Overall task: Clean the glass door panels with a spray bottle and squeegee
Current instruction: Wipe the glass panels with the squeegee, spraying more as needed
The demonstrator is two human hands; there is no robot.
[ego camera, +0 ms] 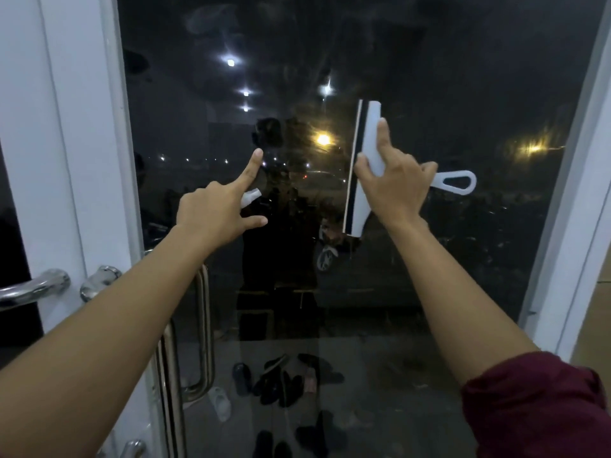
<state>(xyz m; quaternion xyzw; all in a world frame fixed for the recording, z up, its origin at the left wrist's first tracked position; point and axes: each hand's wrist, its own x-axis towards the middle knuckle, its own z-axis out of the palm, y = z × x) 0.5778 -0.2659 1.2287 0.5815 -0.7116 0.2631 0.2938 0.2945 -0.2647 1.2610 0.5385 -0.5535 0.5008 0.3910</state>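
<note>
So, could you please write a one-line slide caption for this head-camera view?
Right hand presses a white squeegee upright against the dark glass door panel; left hand points beside it.

My right hand grips the white plastic squeegee at centre right of the frame, its dark rubber blade upright against the dark glass door panel. My left hand, centre left, holds a white spray nozzle, index finger pointing up. Chrome door handles stand at lower left beside the white door frame.
</note>
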